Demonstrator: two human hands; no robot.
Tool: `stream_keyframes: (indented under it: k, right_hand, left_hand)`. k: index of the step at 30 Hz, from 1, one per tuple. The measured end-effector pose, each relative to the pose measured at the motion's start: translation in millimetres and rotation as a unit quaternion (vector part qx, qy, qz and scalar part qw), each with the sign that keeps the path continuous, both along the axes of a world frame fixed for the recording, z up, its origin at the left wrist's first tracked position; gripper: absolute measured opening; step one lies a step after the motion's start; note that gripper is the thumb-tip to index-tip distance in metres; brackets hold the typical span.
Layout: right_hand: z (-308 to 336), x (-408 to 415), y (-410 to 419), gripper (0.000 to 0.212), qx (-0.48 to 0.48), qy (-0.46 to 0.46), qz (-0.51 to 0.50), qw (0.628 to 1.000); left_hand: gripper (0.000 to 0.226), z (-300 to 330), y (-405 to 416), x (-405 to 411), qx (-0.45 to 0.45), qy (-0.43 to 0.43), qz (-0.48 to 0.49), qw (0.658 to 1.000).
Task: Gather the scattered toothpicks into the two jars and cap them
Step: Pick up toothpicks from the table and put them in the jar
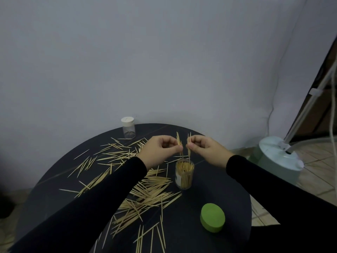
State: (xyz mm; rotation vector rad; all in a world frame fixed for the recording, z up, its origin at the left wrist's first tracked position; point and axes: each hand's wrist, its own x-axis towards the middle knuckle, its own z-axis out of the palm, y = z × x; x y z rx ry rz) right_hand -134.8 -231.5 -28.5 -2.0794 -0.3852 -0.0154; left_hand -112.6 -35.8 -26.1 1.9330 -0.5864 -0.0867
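Meanwhile each hand, left hand [160,151] and right hand [206,149], pinches toothpicks [179,143] above the open jar [184,175].

- Round table top [209,194]: black, crossed by thin pale lines.
- Scattered wooden toothpicks [145,187]: pale tan.
- Clear plastic jar [184,175] of toothpicks: white and green label.
- Loose round cap [212,219]: bright green.
- Small clear jar [128,127]: white cap.
- Sleeves [102,203]: black.
- Wall [127,61]: grey-white.
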Motion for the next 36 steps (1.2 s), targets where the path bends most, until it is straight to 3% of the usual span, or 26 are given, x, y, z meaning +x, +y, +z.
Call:
stream_keyframes:
  k: [5, 11, 16, 18, 21, 25, 28, 33, 36]
  right_hand:
    - [-6.1, -2.0, -1.3, 0.009, -0.034, 0.046, 0.032, 0.998]
    - [-10.0, -0.6, -11.7, 0.007, -0.1, 0.055, 0.05, 0.992]
    - [-6.1, -2.5, -18.5, 0.017, -0.076, 0.035, 0.049, 0.995]
    - [-5.3, -1.8, -18.9, 0.031, -0.095, 0.043, 0.052, 0.993]
    - [-7.5, -1.0, -17.8, 0.057, -0.158, 0.086, 0.067, 0.981]
    - [-5.1, -2.6, -14.4, 0.041, -0.165, 0.091, 0.082, 0.979]
    - [-3.1, -3.1, -13.0, 0.042, -0.158, 0.083, 0.087, 0.98]
    - [-4.0, -1.8, -10.2, 0.057, -0.159, 0.089, 0.086, 0.98]
    - [-4.5, 0.1, -9.6, 0.059, -0.179, 0.088, 0.077, 0.977]
  left_hand:
    - [0.009, -7.8, 2.5, -2.5, 0.037, 0.033, -0.033, 0.998]
    - [0.011, -12.6, 3.7, -4.0, 0.103, 0.006, -0.05, 0.993]
    - [0.029, -12.9, 5.9, -5.3, 0.172, -0.128, -0.014, 0.977]
    - [0.035, -13.4, 6.9, -7.8, 0.216, -0.191, -0.014, 0.957]
    - [0.043, -16.1, 8.3, -11.6, 0.246, -0.203, -0.044, 0.947]
    - [0.055, -20.4, 7.5, -14.6, 0.323, -0.257, -0.1, 0.906]
    - [0.06, -21.5, 4.1, -15.2, 0.354, -0.287, -0.125, 0.881]
    - [0.055, -20.0, 7.0, -14.2, 0.313, -0.345, -0.074, 0.882]
    - [0.05, -22.3, 10.2, -13.5, 0.331, -0.427, -0.001, 0.841]
